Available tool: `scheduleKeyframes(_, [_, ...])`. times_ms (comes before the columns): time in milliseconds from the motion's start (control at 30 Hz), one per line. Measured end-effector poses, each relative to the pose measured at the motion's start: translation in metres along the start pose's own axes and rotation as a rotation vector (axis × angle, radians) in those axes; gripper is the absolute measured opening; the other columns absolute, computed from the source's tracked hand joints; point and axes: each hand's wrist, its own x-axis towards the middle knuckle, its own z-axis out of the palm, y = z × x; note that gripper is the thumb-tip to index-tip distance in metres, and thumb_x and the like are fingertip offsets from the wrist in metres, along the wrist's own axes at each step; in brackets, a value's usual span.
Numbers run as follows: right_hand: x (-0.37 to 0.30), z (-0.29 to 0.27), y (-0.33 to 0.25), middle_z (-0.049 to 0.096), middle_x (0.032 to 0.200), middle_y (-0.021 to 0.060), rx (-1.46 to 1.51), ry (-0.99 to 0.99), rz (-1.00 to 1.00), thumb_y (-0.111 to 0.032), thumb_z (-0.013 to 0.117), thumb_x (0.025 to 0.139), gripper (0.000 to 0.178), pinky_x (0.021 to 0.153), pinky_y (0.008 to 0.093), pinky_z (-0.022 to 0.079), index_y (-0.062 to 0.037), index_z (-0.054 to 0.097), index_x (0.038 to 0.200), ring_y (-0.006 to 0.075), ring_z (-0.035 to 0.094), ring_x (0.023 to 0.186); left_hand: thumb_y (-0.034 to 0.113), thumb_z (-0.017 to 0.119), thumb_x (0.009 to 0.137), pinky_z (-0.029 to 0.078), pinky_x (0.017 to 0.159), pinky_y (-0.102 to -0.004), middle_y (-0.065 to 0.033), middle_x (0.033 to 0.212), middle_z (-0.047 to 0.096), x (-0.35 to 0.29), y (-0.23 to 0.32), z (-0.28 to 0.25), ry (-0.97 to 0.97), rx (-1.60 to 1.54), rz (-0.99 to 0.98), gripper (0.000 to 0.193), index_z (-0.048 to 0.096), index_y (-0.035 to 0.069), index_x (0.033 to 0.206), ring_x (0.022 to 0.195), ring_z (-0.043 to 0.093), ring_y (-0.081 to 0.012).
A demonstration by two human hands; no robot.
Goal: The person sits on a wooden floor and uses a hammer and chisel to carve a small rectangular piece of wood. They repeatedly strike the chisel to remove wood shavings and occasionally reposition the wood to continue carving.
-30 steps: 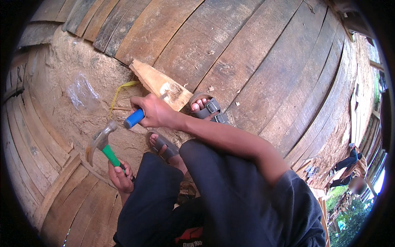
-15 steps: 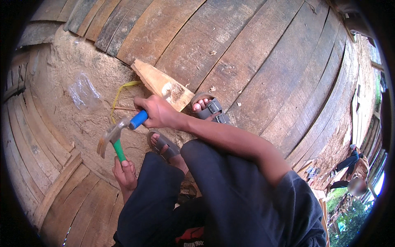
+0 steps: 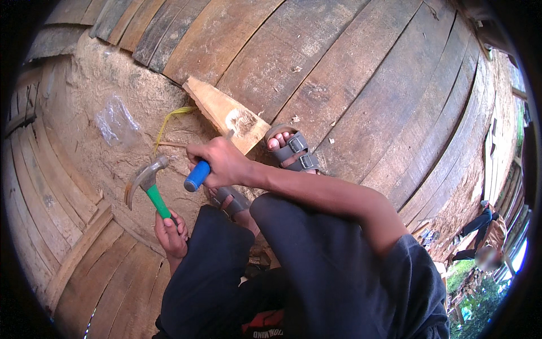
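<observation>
Gripping two tools, hands apart | right hand [image 3: 227, 161] closed round the blue-handled chisel [image 3: 197, 176], left of centre, blade toward the hollow [image 3: 241, 122] in the pale wooden block [image 3: 213, 104], upper centre | left hand [image 3: 173, 235] closed round the claw hammer [image 3: 153, 195], left of frame, head apart from the chisel | sound practice: steady blade, square blow on handle's end

A dark short-sleeved shirt [image 3: 415, 291] with a red print [image 3: 266, 322], dark trousers [image 3: 319, 243] and grey two-strap buckled sandals [image 3: 296, 146] are worn.
</observation>
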Motion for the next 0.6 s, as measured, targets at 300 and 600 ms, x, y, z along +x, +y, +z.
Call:
scheduleKeyframes(300, [0.024,-0.02,0.009,0.051,0.058,0.0071,0.142,0.104,0.133,-0.01,0.067,0.076,0.017,0.052,0.0335,0.04,-0.0037,0.052,0.072,0.017,0.051,0.054,0.057,0.049,0.096,0.029,0.042,-0.0205,-0.0009,0.063,0.042,0.002,0.02,0.002,-0.038,0.064,0.077,0.054,0.045,0.003,0.092,0.048,0.036,-0.0056])
scheduleKeyframes(600, [0.043,-0.04,0.016,0.051,0.068,-0.0003,0.214,0.029,0.29,-0.012,0.067,0.079,0.017,0.06,0.0289,0.039,-0.0037,0.052,0.078,0.0081,0.046,0.066,0.046,0.05,0.098,0.03,0.043,-0.0277,-0.0035,0.059,0.045,0.017,0.081,0.021,-0.051,0.205,0.177,0.046,0.051,0.001,0.089,0.048,0.043,-0.01])
